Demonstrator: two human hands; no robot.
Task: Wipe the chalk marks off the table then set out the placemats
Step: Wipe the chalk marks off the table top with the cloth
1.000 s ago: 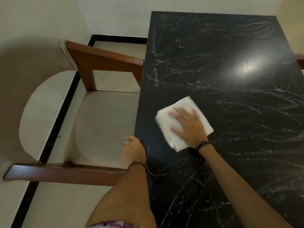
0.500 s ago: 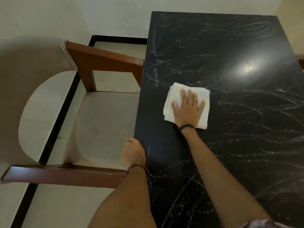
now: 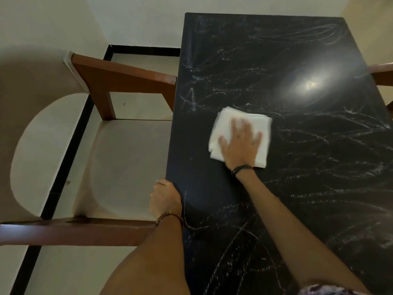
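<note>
A black table (image 3: 265, 60) fills the right half of the view, covered in white chalk scribbles (image 3: 331, 133). A folded white cloth (image 3: 225, 124) lies flat on it near the left edge. My right hand (image 3: 240, 145) presses down on the cloth with spread, straight fingers. My left hand (image 3: 164, 198) grips the table's left edge, fingers curled round the rim. The strip of tabletop between the cloth and my left hand looks darker, with fewer marks. No placemats are in view.
A wooden armchair (image 3: 119, 77) with a pale cushioned seat (image 3: 127, 167) stands tight against the table's left side. Part of another chair (image 3: 382, 75) shows at the right edge. A white wall and black skirting (image 3: 144, 50) lie beyond.
My right hand slid the cloth away from me, up the table and a little rightward, turning it square. My left hand stayed on the table edge.
</note>
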